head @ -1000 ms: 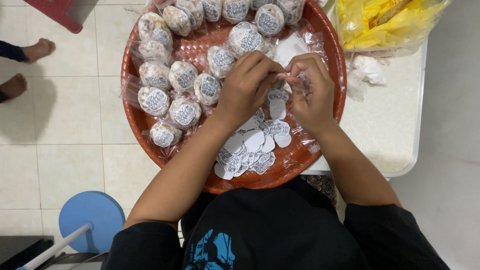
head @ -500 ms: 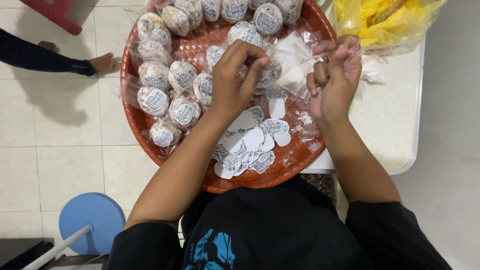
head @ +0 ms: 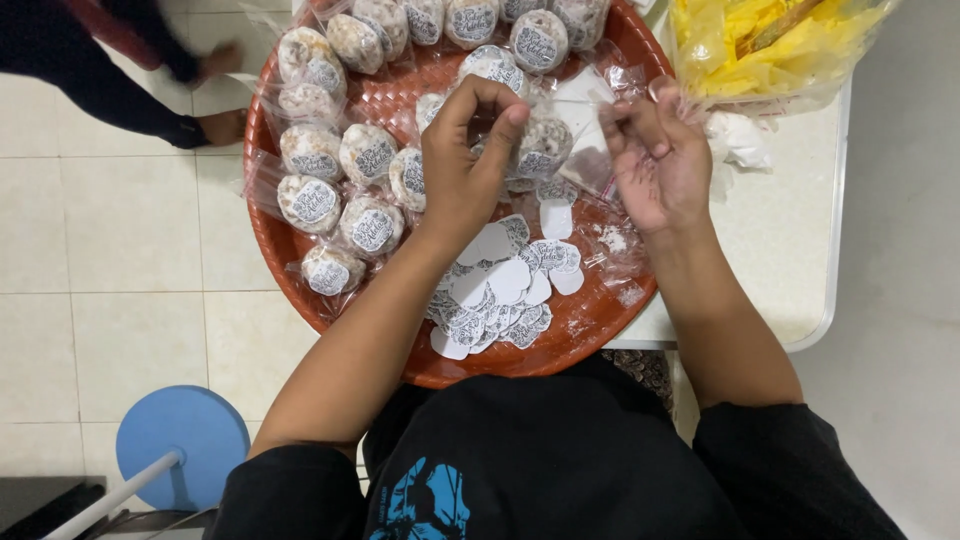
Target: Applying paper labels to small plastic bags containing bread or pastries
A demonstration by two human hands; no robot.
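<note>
Since the earlier frame, left hand (head: 462,165) is drawn near, fingers pinched narrow above wrapped cakes (head: 345,170) on orange tray (head: 600,320). Right hand (head: 655,160) held half-curled, grip unclear. Label pile (head: 500,285) near; yellow bag (head: 770,45) far right on desk (head: 760,270).

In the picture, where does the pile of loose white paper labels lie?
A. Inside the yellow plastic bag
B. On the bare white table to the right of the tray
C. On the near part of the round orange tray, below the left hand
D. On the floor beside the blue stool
C: the paper labels lie heaped on the orange tray, at its near side, just under the left hand.
</note>
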